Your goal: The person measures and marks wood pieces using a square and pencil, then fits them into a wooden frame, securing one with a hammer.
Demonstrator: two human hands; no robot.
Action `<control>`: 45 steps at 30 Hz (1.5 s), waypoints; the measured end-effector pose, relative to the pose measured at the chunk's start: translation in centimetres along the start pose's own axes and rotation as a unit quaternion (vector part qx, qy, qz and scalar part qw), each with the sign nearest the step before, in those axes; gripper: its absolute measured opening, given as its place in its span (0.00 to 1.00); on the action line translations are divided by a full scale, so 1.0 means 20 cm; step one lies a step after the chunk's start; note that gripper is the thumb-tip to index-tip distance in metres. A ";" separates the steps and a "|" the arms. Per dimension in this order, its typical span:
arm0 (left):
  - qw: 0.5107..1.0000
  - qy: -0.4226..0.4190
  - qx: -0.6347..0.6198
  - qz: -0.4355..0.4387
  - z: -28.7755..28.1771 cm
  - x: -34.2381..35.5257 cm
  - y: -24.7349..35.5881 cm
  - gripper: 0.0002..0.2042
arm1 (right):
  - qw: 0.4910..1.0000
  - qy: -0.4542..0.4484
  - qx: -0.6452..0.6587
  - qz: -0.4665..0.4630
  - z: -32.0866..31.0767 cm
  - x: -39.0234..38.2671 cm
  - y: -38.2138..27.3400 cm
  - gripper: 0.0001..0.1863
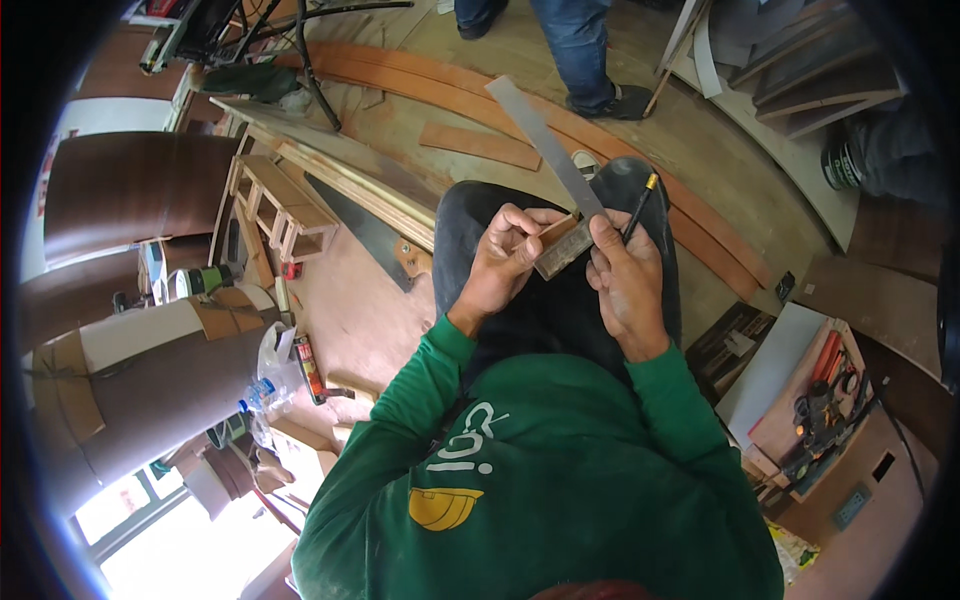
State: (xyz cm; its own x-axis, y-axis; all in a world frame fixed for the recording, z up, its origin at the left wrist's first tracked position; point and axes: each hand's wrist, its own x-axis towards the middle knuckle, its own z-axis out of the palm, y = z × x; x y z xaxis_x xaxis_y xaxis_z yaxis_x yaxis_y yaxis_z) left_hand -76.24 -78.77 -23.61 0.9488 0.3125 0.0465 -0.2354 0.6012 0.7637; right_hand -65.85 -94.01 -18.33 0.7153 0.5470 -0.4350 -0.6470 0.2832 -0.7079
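My left hand [500, 265] is closed round a small wooden piece [553, 229], its thumb and fingers at the dull stock [564, 251] of a try square. The square's long steel blade [540, 140] points up and away to the upper left. My right hand [625, 280] grips the square near where blade and stock meet and also holds a black pencil [639, 204] with a yellow top, upright beside the blade. Both hands are over my lap, between my dark-trousered knees [645, 180]. Whether the wooden piece lies flat against the stock I cannot tell.
Another person's legs in jeans [570, 50] stand ahead. Long orange boards [480, 140] lie on the floor. At left are a handsaw [360, 235], a wooden step stool [275, 195], a caulk tube [308, 365] and a plastic bottle [258, 393]. A wooden tool box [770, 435] sits at right.
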 end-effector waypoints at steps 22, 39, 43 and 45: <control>0.970 0.027 0.081 -0.227 -0.05 -0.06 0.10 0.16 | 0.991 -0.017 -0.128 0.034 -0.08 -0.11 0.00 0.23; 0.966 0.006 0.201 -0.163 0.20 -0.02 0.11 0.18 | 0.983 -0.082 -0.152 0.070 -0.26 -0.10 -0.08 0.26; 0.941 -0.015 0.305 -0.147 0.25 -0.03 0.12 0.20 | 0.983 -0.094 -0.128 0.093 -0.32 -0.12 -0.09 0.27; 0.919 -0.029 0.362 -0.154 0.31 -0.03 0.17 0.23 | 0.984 -0.085 -0.121 0.103 -0.33 -0.15 -0.09 0.27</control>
State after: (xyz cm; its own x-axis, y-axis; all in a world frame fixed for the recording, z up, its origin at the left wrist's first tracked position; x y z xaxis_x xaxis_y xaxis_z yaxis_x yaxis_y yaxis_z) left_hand -76.22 -81.43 -16.95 0.9613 0.1577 -0.2258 0.2286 0.0004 0.9735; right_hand -65.12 -101.30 -19.37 0.5070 0.7032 -0.4985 -0.6771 -0.0330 -0.7351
